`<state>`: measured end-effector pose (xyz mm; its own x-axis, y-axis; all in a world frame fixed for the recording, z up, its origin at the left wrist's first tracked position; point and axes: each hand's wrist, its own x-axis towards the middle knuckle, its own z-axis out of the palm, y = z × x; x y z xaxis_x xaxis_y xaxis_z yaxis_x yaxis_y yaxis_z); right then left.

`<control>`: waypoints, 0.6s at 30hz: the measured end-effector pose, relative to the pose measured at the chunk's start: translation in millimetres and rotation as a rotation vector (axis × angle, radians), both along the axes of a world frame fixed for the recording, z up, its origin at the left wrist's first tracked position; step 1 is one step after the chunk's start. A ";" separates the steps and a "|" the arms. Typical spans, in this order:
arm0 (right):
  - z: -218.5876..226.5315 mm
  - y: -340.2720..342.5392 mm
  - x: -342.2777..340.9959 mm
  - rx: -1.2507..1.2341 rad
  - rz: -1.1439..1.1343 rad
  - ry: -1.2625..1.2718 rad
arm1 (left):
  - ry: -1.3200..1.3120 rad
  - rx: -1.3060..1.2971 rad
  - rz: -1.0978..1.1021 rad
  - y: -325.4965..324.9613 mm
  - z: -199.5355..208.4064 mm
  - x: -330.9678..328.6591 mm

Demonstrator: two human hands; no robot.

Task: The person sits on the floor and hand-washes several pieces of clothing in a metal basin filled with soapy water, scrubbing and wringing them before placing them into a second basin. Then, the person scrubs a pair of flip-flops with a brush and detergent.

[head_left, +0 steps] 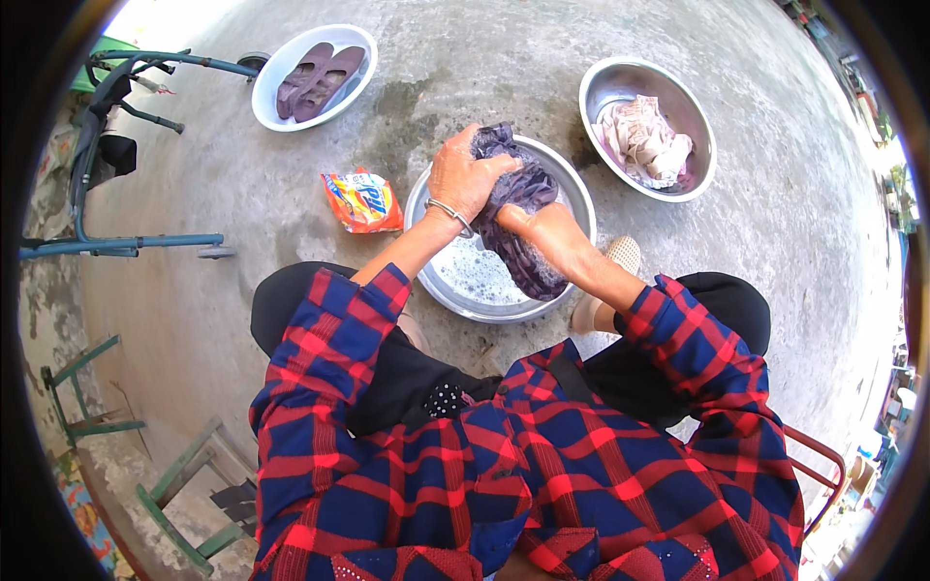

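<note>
While left hand (463, 179) grips dark cloth (530, 184) near far end, right hand (554, 234) clasps middle; sudsy basin (484, 311) beneath.

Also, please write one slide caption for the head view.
Left hand and right hand grip a dark, soapy cloth over a silver basin of suds.

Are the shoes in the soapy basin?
No, the shoes lie in a white basin, while the left hand and right hand hold dark cloth over the soapy basin.
</note>
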<state>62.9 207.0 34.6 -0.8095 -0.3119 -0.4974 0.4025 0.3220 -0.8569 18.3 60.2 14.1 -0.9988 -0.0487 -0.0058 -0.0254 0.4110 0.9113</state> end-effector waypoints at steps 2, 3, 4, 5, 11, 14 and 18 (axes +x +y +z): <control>3.9 2.9 -2.8 0.072 -0.004 0.049 | -0.013 0.030 0.010 -1.8 -5.4 -3.5; 15.8 2.2 -4.9 0.098 -0.032 0.059 | -0.019 0.043 0.014 -3.7 -5.0 -5.4; 22.2 2.2 -6.3 0.124 -0.060 0.068 | -0.061 0.036 0.005 -6.5 -3.4 -7.7; 21.5 3.4 -7.9 0.004 -0.081 0.100 | -0.091 0.096 0.004 -6.6 -1.3 -8.9; 52.6 8.5 -9.2 -0.406 -0.017 -0.145 | -0.118 0.332 -0.056 -16.5 -11.5 -14.7; 41.8 13.1 -11.2 -0.477 -0.071 -0.400 | -0.072 -0.027 -0.049 -11.9 -10.3 -13.4; 27.6 13.9 -9.1 -0.537 -0.087 -0.489 | -0.313 -0.313 -0.097 -1.8 28.8 -6.6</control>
